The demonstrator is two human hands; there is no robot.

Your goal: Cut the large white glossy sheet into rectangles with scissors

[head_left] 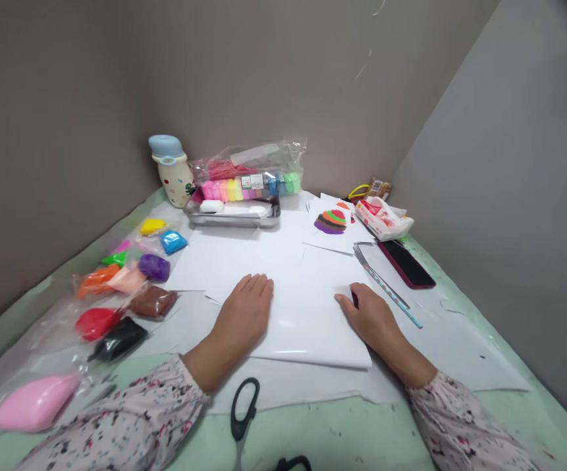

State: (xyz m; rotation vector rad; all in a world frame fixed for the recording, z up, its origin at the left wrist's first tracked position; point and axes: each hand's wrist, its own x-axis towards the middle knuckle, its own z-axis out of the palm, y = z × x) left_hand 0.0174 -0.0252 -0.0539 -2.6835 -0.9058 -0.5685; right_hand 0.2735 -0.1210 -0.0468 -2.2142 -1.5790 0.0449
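Now resting left hand (247, 304), fingers flat, at nine o'clock on white sheet (308, 333), right hand (370, 315) at three, thumb parted, hold unclear.

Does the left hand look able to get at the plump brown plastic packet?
Probably yes: the left hand rests on a glossy white sheet, seemingly holding nothing, and only flat white paper shows between it and the brown packet.

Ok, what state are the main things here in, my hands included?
White paper: near edge apparently folded
Left hand: palm down on paper
Right hand: thumb apart from fingers
Bottle: upright, lid on
Phone: flat, screen dark
Scissors: handles apart, blades mostly out of view
Coloured lumps: in clear bags
Metal tray: holding white items
Striped drawing: coloured in
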